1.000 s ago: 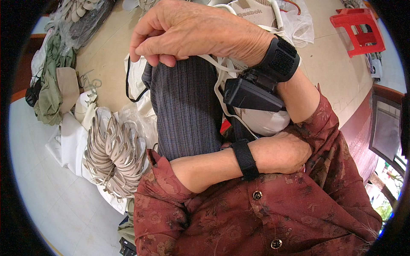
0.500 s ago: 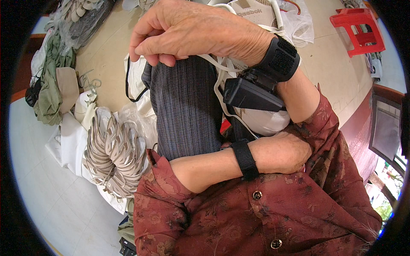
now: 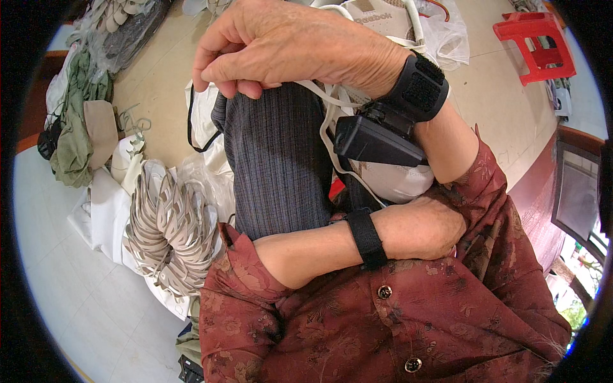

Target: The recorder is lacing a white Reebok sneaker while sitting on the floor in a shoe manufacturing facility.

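My right hand hangs with loosely curled fingers over my raised knee in dark striped trousers. Thumb and forefinger tips lie close together, and I see nothing between them. A white lace emerges from under this hand and trails down beside the knee. Behind the wrist is a pale shoe with white laces, partly covered by the hand and forearm. My left hand lies across my body by the right elbow, its fingers hidden. A black device is strapped to my right wrist; the left wrist wears a black band.
To the left lies a ring-shaped bundle of beige-grey cut pieces beside white material. Olive cloth and dark plastic wrapping are farther off. A red plastic stool stands at the far right, and a clear plastic bag sits beyond the shoe.
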{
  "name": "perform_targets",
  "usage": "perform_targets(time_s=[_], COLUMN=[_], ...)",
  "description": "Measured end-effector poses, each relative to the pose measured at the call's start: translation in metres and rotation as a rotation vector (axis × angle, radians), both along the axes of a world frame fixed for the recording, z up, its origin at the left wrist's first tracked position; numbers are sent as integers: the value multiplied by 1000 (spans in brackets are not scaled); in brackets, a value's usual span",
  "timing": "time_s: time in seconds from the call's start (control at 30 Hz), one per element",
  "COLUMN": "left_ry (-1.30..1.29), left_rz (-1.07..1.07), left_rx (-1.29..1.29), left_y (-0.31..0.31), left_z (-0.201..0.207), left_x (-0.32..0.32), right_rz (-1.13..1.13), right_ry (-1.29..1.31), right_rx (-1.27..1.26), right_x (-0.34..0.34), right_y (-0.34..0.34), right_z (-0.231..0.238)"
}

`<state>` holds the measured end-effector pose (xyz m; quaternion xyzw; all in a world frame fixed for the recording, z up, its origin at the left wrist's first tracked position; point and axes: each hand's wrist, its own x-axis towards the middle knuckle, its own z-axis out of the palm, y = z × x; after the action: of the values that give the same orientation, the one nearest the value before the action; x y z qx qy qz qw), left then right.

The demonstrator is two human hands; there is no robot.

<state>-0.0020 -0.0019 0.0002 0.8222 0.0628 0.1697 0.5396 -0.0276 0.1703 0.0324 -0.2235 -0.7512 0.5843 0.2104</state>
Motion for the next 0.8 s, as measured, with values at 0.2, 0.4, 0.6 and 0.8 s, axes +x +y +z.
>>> perform_targets(time_s=[0.2, 0.4, 0.6, 0.8], left_ry=[49, 27, -1, 13], left_rz=[-36, -15, -10, -16], left_rx=[-15, -13, -8, 13], left_y=[1, -1, 0, 0], left_z=[0, -1, -2, -1], left_x=[2, 2, 1, 1], right_rz=[-5, -11, -22, -36], right_ry=[-13, -5, -5, -33], right_rx=[-8, -2, -19, 20], right_x=[0, 2, 4, 3], right_y=[-1, -1, -4, -2], right_z=[0, 1, 4, 4])
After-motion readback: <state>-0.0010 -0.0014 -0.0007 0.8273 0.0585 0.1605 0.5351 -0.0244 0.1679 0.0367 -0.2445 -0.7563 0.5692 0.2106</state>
